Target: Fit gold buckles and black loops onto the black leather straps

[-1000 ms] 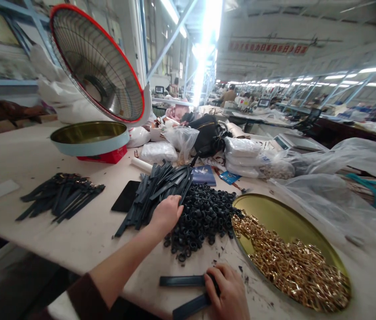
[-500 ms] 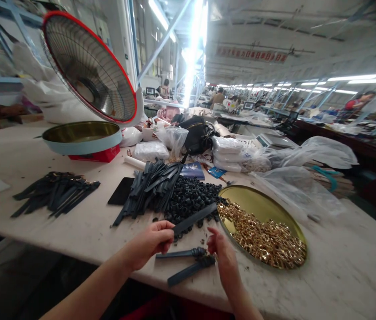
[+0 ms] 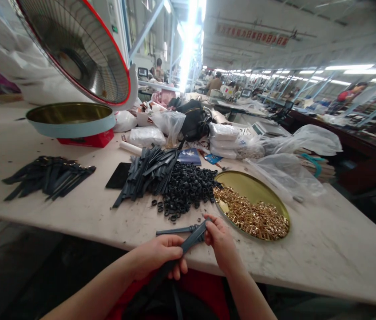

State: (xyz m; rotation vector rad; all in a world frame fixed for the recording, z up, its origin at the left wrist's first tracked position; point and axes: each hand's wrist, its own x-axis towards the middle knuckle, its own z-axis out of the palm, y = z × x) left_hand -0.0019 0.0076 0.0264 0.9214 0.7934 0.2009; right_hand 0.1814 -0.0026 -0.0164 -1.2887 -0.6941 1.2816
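Strap (image 3: 194, 240): seemed light, pliant, best held by ends. Grip: left hand (image 3: 164, 258) clasped it, right hand (image 3: 221, 243) pinched far end.

Your strap (image 3: 193, 238) is dark slate-grey and the rings (image 3: 191, 186) are black. You have bright gold hardware (image 3: 257, 218), an olive-gold tray (image 3: 249, 186), a cream tabletop (image 3: 324, 249) and a red-rimmed fan (image 3: 71, 63).

Red Chinese characters on overhead banner (image 3: 252, 34), 日 legible repeatedly, others blurred, small green sign (image 3: 114, 29) unreadable
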